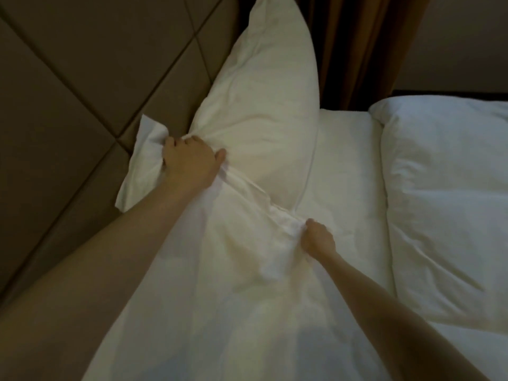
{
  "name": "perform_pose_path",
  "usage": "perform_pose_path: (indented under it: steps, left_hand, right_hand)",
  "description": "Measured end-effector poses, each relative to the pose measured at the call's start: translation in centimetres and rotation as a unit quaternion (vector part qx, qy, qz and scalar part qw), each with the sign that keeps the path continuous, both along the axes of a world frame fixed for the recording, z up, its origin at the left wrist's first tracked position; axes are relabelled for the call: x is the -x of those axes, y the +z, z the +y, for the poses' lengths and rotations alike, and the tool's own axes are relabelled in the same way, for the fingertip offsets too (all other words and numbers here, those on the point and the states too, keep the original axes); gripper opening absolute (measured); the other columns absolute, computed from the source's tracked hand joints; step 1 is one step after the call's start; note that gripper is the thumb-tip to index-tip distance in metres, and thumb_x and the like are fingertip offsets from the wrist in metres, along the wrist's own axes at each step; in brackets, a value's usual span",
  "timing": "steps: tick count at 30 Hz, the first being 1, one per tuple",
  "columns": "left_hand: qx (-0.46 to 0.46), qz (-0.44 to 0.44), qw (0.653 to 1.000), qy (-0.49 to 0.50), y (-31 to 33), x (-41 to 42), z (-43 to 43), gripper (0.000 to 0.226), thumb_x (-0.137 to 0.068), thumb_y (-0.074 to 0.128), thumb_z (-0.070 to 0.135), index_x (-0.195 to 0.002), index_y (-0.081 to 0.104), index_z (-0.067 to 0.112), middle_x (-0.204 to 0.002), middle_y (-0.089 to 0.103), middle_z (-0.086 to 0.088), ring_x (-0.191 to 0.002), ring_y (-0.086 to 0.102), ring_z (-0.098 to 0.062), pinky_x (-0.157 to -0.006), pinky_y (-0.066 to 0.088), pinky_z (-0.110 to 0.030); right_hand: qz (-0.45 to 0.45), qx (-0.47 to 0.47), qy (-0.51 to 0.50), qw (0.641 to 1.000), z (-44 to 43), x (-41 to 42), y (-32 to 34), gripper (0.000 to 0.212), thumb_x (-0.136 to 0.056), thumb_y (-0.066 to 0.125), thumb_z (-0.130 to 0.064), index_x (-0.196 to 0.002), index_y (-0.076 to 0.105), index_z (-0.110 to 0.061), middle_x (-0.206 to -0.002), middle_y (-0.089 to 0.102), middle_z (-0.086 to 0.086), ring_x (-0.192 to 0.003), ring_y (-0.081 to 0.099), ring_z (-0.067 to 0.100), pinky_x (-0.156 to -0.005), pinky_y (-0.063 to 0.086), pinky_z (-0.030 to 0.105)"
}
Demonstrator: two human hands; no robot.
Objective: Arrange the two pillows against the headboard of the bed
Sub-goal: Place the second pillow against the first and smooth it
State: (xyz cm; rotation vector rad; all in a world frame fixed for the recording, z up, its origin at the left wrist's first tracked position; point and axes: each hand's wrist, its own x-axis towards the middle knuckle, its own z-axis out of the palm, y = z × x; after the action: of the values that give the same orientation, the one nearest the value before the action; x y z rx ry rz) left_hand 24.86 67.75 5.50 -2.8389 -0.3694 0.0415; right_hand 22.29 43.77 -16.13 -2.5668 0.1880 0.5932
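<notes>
We have one plump white fabric pillow standing on its end against the padded brown panelled headboard at the far left of the bed. Our left hand is clenched around the bunched open end of its case near the headboard, with a loose flap sticking out past the knuckles. Our right hand is pinched tight on a gather of the same white cloth, nearer to us and to the right. The second white pillow lies flat on the white bed sheet at the right, well apart from the headboard and untouched.

To do this step well, we should, in our judgement, keep both grips firm and pull the slack case taut so the filling settles evenly, then tuck the flap under and press the pillow's back flush to the headboard so it does not slump forward. The brown curtain hangs behind the pillow's far tip. The other pillow then needs setting beside it.
</notes>
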Motion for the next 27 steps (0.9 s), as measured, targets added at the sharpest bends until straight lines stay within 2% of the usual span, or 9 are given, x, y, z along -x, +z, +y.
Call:
perform_pose_path:
  steps: [2,5,9,13,15,19,21,24,27]
  left_hand:
    - [0.039,0.043,0.998,0.033,0.5,-2.4,0.0,0.068,-0.092,0.033,0.062,-0.116,0.059,0.004,-0.124,0.059,-0.02,-0.113,0.054,-0.037,-0.094,0.037,-0.042]
    - [0.063,0.095,0.991,0.064,1.0,-5.5,0.5,0.067,-0.08,0.051,0.065,-0.12,0.057,0.011,-0.126,0.056,-0.016,-0.111,0.055,-0.036,-0.078,0.036,-0.038]
    - [0.16,0.142,0.972,0.093,0.9,-8.4,1.0,0.058,-0.075,0.066,0.05,-0.115,0.058,0.008,-0.119,0.059,-0.016,-0.085,0.051,-0.029,-0.069,0.039,-0.033]
    - [0.231,0.049,0.966,0.108,0.3,-9.9,0.7,0.046,-0.083,0.061,0.039,-0.112,0.057,0.004,-0.121,0.057,-0.019,-0.1,0.057,-0.037,-0.072,0.042,-0.036]
    - [0.234,-0.02,0.966,0.103,0.8,-10.1,0.8,0.043,-0.087,0.057,0.04,-0.108,0.06,0.002,-0.116,0.059,-0.02,-0.1,0.058,-0.039,-0.07,0.04,-0.036]
    - [0.225,-0.119,0.961,0.112,2.6,-10.1,1.3,0.044,-0.093,0.05,0.042,-0.107,0.064,0.002,-0.111,0.063,-0.021,-0.099,0.06,-0.041,-0.076,0.047,-0.042]
    - [0.21,-0.133,0.962,0.116,3.5,-10.2,1.3,0.045,-0.094,0.048,0.043,-0.11,0.065,0.004,-0.113,0.063,-0.021,-0.103,0.059,-0.042,-0.08,0.046,-0.043]
    - [0.213,-0.146,0.958,0.122,5.3,-10.6,1.0,0.044,-0.095,0.047,0.042,-0.116,0.064,0.007,-0.12,0.061,-0.02,-0.109,0.056,-0.041,-0.083,0.045,-0.044]
    - [0.194,-0.169,0.961,0.104,6.9,-11.2,0.9,0.04,-0.097,0.045,0.039,-0.114,0.066,0.009,-0.119,0.06,-0.022,-0.109,0.054,-0.044,-0.082,0.044,-0.045]
  right_hand:
    - [-0.037,-0.132,-0.115,0.984,1.2,-2.3,1.4,0.037,-0.089,0.038,-0.006,-0.121,0.056,-0.005,-0.123,0.061,0.021,-0.111,0.059,0.036,-0.084,0.045,0.032]
    - [0.017,-0.27,-0.212,0.939,2.9,-5.5,2.0,0.04,-0.088,0.046,-0.01,-0.127,0.053,-0.006,-0.125,0.061,0.021,-0.108,0.06,0.032,-0.087,0.047,0.035]
    - [0.119,-0.214,-0.155,0.957,4.2,-6.6,0.8,0.041,-0.092,0.046,-0.02,-0.123,0.054,0.005,-0.126,0.059,0.026,-0.116,0.056,0.038,-0.094,0.046,0.041]
    - [0.207,-0.279,-0.127,0.929,4.3,-7.0,-0.5,0.04,-0.088,0.054,-0.012,-0.121,0.055,0.011,-0.123,0.062,0.026,-0.112,0.06,0.037,-0.096,0.05,0.048]
    - [0.213,-0.285,-0.142,0.924,4.3,-7.3,-0.8,0.041,-0.087,0.056,-0.011,-0.122,0.056,0.01,-0.122,0.062,0.025,-0.111,0.061,0.036,-0.093,0.053,0.046]
    - [0.164,-0.276,-0.162,0.933,3.6,-7.6,0.3,0.04,-0.079,0.061,-0.014,-0.114,0.065,0.003,-0.115,0.067,0.021,-0.106,0.063,0.034,-0.089,0.054,0.04]
    - [0.142,-0.279,-0.168,0.935,2.9,-8.0,1.5,0.037,-0.075,0.063,-0.012,-0.11,0.069,-0.002,-0.109,0.067,0.017,-0.1,0.064,0.032,-0.079,0.052,0.033]
    - [0.101,-0.294,-0.174,0.934,1.9,-8.5,4.3,0.023,-0.066,0.064,-0.004,-0.087,0.072,-0.008,-0.09,0.065,0.013,-0.08,0.06,0.027,-0.059,0.045,0.024]
    - [0.044,-0.315,-0.214,0.924,0.5,-9.5,7.0,0.015,-0.059,0.06,0.0,-0.068,0.067,-0.011,-0.075,0.063,0.011,-0.076,0.057,0.027,-0.057,0.043,0.025]
